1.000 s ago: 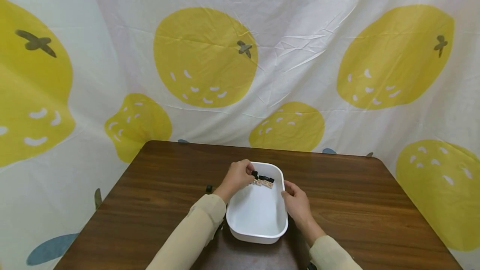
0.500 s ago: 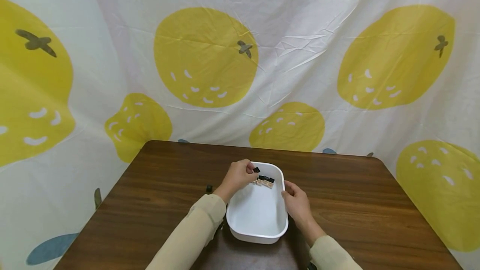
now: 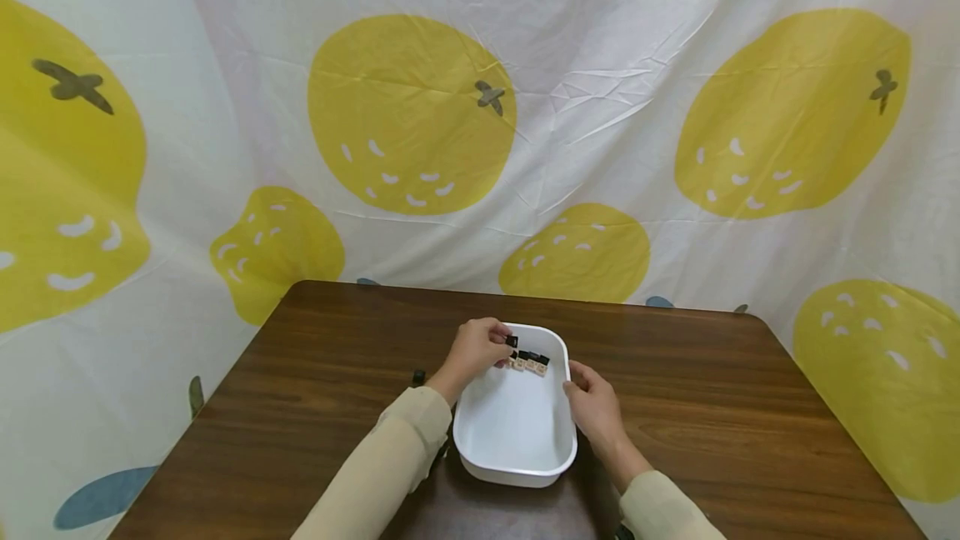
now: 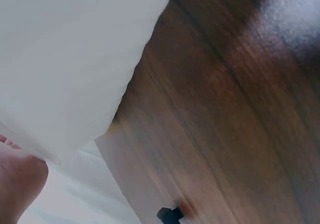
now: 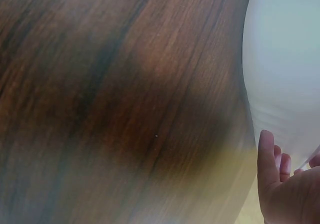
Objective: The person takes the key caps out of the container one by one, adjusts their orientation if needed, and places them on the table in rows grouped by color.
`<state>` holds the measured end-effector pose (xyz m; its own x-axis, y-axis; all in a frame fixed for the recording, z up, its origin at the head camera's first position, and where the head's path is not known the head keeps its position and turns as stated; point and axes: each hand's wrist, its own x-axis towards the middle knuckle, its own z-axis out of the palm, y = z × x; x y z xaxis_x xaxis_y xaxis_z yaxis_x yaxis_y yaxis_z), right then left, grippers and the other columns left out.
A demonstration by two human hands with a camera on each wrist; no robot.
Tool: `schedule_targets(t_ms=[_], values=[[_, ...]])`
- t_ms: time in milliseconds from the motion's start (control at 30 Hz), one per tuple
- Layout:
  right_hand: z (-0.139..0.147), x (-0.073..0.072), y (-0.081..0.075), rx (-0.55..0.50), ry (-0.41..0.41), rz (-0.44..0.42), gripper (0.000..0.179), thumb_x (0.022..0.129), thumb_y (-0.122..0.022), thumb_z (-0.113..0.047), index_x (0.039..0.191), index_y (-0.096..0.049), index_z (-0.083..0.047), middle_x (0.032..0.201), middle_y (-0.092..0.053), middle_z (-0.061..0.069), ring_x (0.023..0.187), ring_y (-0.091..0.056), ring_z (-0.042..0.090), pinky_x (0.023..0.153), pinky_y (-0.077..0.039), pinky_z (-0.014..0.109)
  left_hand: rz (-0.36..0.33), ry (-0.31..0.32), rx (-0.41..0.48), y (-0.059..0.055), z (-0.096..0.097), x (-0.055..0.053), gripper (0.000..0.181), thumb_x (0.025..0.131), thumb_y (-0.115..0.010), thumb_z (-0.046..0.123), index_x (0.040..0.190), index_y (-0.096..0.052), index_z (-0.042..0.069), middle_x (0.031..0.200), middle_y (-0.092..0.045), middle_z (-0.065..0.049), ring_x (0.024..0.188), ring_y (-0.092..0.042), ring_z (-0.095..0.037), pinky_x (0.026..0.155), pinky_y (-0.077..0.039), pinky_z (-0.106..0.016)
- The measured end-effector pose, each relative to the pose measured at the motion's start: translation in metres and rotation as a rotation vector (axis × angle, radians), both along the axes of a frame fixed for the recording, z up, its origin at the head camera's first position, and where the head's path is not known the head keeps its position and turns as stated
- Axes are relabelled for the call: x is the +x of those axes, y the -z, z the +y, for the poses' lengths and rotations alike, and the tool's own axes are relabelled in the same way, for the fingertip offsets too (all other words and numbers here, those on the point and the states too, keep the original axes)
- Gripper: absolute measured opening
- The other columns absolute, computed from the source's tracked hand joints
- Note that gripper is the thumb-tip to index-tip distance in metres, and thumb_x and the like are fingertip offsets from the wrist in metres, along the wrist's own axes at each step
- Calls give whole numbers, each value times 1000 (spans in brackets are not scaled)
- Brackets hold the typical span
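Note:
A white rectangular tub (image 3: 515,419) stands on the table, its outer wall filling part of both wrist views. Over its far left corner, my left hand (image 3: 477,348) pinches a small black block (image 3: 512,341) between thumb and fingers. Just below that block, a row of small black-and-tan blocks (image 3: 532,363) lies at the far end of the tub. My right hand (image 3: 597,408) grips the tub's right rim, the thumb at the edge and the fingers along the outer wall. One finger (image 5: 267,156) lies straight against that wall in the right wrist view.
Another small black block (image 3: 418,377) sits on the brown wooden table (image 3: 712,407), left of the tub and close to the left forearm. Something dark shows partly behind the left sleeve (image 3: 390,457). A white curtain (image 3: 600,107) with yellow lemons hangs behind the table.
The black block in my left fingers turns, tilting and then showing a squarer face, while staying over the tub's far end. The right hand and the tub hold their place.

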<state>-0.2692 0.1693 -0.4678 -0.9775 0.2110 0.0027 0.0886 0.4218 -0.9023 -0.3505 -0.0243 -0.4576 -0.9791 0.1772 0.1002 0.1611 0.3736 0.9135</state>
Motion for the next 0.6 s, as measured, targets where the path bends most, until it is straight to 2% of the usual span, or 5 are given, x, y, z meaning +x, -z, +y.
schedule_targets(t_ms=[200,333,467,600], values=[[0,0,-1,7,0,1,39,97,-53,-6,134,-56,5,95,-61,18,85,-59,28,69,-48,31,-19,-6,-4,-3,-1,1,21,83,-70,-4,103,-68,1,83,-65,-5,66,-65,-16,62,-56,-31],[0,-1,0,7,-1,0,39,97,-54,-7,134,-56,5,95,-61,18,85,-59,28,68,-49,32,0,10,-18,-4,-2,2,29,83,-67,-4,111,-68,3,77,-67,-4,61,-64,-15,55,-49,-27],[-1,-1,0,5,5,-8,39,97,-53,-7,135,-56,4,94,-60,17,84,-58,27,67,-48,31,26,28,-29,-3,-3,3,31,84,-63,-5,113,-70,2,75,-68,-6,59,-63,-15,53,-45,-26],[-1,0,0,7,4,-4,39,97,-53,-6,135,-56,4,95,-61,18,85,-58,27,68,-48,31,90,63,-128,-4,-2,3,25,84,-65,-3,107,-72,0,80,-67,-6,67,-61,-13,58,-47,-25]])
